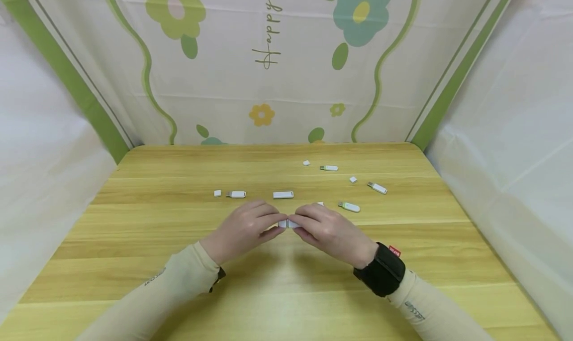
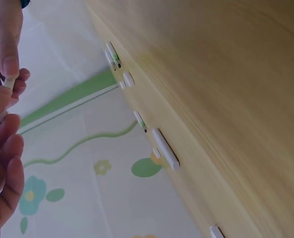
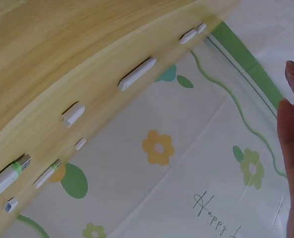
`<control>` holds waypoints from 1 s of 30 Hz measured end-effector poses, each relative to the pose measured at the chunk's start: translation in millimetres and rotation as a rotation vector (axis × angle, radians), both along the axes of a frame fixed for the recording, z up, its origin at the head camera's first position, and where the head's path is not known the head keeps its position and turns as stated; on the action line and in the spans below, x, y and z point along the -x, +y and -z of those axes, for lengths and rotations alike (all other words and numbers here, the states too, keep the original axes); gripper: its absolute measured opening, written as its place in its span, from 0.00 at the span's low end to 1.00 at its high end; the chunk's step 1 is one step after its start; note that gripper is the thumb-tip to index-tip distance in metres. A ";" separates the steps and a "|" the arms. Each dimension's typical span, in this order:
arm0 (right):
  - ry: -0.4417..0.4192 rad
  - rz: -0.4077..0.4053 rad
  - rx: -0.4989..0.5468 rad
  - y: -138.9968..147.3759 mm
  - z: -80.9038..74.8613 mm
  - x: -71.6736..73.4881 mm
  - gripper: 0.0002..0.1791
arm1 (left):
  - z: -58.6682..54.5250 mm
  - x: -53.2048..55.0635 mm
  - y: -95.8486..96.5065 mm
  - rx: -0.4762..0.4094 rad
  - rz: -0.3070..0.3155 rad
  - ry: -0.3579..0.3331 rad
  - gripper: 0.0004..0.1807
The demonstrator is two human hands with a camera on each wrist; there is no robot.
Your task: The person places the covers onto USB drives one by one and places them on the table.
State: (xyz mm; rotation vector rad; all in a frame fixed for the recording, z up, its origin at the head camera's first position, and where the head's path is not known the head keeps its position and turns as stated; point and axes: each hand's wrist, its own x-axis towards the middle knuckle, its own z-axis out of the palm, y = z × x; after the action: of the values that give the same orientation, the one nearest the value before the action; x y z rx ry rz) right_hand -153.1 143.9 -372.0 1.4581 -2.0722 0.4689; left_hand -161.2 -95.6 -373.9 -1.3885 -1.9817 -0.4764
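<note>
Both hands meet over the middle of the table, at a small white USB flash drive (image 1: 293,224). My left hand (image 1: 248,229) pinches its left end between thumb and fingers. The right end is pinched by my right hand (image 1: 335,234). A thin dark line shows between the two white parts; fingers hide most of the drive, so I cannot tell how far the cap is seated. Just beyond the fingertips lies a capped white USB flash drive (image 1: 283,195). A white cap (image 1: 320,203) is partly hidden behind the right hand.
Uncapped drives lie at the left (image 1: 236,194), at the right (image 1: 349,207), farther right (image 1: 377,187) and toward the back (image 1: 329,168). Loose caps sit near them, including a left cap (image 1: 217,193) and a back cap (image 1: 306,163). A flowered curtain (image 1: 219,82) rises behind the wooden table (image 1: 286,291).
</note>
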 end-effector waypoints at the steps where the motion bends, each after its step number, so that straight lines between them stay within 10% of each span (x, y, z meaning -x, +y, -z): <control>1: -0.005 0.002 0.004 0.1 0.1 0.1 0.14 | 0.1 -0.1 0.1 0.001 -0.004 -0.002 0.13; 30: 0.054 0.038 0.008 -1.3 2.2 3.8 0.11 | 3.7 3.8 -1.0 -0.012 0.025 -0.047 0.13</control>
State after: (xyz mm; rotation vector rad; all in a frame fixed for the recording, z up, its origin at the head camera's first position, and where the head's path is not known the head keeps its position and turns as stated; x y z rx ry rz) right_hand -156.8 142.7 -374.2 1.4092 -2.0491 0.4180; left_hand -165.0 -96.7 -377.5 -1.4083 -1.9976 -0.5357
